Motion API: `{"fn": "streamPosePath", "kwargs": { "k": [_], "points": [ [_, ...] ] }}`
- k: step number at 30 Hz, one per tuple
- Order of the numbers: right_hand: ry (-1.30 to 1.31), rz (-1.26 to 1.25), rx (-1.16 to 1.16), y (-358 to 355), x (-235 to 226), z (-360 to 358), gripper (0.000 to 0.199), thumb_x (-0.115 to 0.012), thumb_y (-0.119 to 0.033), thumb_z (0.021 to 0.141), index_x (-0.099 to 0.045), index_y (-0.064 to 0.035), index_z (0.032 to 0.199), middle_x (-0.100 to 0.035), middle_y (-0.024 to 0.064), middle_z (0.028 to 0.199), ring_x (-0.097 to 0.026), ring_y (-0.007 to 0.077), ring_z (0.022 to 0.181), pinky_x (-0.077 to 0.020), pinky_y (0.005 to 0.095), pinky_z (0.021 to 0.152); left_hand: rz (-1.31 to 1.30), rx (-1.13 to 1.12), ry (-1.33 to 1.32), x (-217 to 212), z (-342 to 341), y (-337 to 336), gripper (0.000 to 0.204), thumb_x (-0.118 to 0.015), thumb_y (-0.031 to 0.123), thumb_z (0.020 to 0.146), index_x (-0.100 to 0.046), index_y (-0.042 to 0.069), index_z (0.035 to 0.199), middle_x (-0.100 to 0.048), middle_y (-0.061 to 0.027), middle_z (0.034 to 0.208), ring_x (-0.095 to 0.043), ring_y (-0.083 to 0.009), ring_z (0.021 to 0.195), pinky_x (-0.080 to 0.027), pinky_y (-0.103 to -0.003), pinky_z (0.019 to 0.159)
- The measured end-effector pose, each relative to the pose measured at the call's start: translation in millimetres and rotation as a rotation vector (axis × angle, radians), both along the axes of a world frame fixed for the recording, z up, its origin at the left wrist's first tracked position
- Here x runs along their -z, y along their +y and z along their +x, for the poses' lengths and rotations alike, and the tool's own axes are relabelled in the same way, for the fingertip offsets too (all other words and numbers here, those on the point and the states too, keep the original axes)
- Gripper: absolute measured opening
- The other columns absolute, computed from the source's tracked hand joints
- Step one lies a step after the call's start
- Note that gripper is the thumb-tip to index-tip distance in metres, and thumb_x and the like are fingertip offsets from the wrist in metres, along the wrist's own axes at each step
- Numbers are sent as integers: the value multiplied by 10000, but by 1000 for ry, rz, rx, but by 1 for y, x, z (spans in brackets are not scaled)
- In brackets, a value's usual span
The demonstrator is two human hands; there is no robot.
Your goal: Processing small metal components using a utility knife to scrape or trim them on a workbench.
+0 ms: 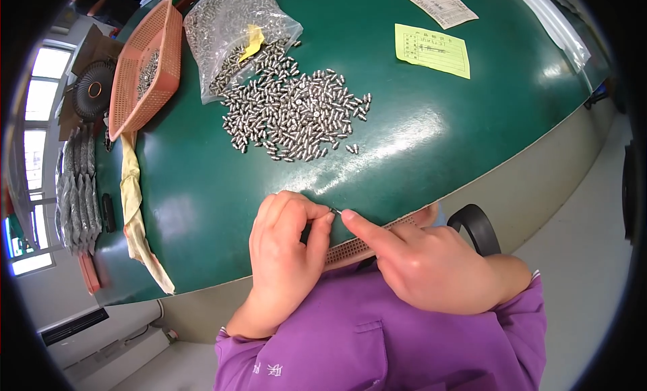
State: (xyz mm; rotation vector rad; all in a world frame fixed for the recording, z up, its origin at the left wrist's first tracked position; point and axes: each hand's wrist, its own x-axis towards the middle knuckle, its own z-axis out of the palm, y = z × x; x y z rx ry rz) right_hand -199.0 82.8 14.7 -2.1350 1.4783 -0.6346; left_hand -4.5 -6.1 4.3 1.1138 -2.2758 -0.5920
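Note:
My left hand (286,239) is at the table's near edge, thumb and forefinger pinched on a small silver metal part (335,211), mostly covered by the fingertips. From the right comes my right hand (431,263), its forefinger stretched out with the tip at the part's exposed end. Its other fingers are partly curled, and I see nothing in them. Beyond both hands lies a spread pile of small silver bullet-shaped metal parts (296,114) on the green tabletop (216,209). More of them spill from the mouth of a clear plastic bag (209,37).
A pink mesh basket (172,61) with metal parts stands at the far left, near a black fan (94,91). A yellow cloth strip (133,202) lies left. Another pink basket (354,249) sits under the table edge. A yellow-green card (431,50) lies at the back right.

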Motion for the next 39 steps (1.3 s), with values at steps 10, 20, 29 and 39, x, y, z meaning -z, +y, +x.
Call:
{"fn": "streamPosePath", "kwargs": {
  "k": [10, 20, 29, 39],
  "points": [
    [-432, -3, 371, 20, 23, -32, 575, -691, -85, 889, -520, -82, 1437, -671, 147, 1286, -739, 298, 934, -584, 365, 803, 40, 214, 6, -14, 23, 29, 148, -747, -32, 778, -658, 50, 863, -645, -79, 843, -620, -276, 797, -496, -374, 703],
    [-187, -361, 642, 34, 133, -71, 294, -850, -156, 760, -591, -26, 802, -569, 101, 822, -591, 267, 704, -491, 362, 624, 303, 343, 147, 35, 63, 51, 183, -769, 174, 867, -642, 44, 841, -629, -82, 714, -610, -301, 657, -502, -385, 624],
    [-55, -109, 842, 36, 178, -51, 442, -770, -228, 797, -497, -15, 1073, -541, 243, 1116, -570, 473, 1038, -502, 528, 800, 765, 65, 205, 106, 58, 63, 236, -605, 255, 1019, -730, 59, 984, -743, -106, 900, -731, -253, 817, -571, -343, 756],
    [-203, 56, 689, 49, 142, -50, 294, -725, -183, 807, -635, -16, 1032, -668, 208, 897, -679, 369, 808, -537, 422, 737, 908, 247, 271, 67, 80, 63, 342, -441, 253, 1102, -678, 61, 1257, -741, -62, 1016, -688, -168, 962, -555, -330, 851]
  ]
}}
